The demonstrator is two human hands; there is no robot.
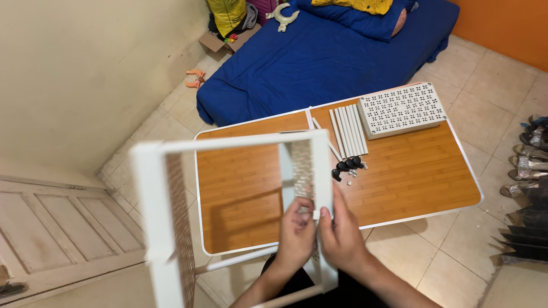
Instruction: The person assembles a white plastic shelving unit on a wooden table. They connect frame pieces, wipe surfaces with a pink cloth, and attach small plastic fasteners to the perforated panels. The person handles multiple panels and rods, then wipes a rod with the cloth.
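Note:
I hold a white plastic shelf frame [153,188] with perforated panels up over a wooden-topped table [411,171]. My left hand [295,234] and my right hand [340,228] both grip the frame's right-hand post near its lower part, thumbs pressed against a small white connector. The frame's left panel sticks out toward me, blurred. On the table lie several white tubes [348,130], a stack of white perforated panels [401,108] and a few small black caps [347,166] with tiny white pieces beside them.
A blue mattress [319,57] with a blue pillow lies on the tiled floor behind the table. Shoes [528,154] line the right edge. A cardboard box and bags sit at the back corner, and a wooden door [57,222] is at left.

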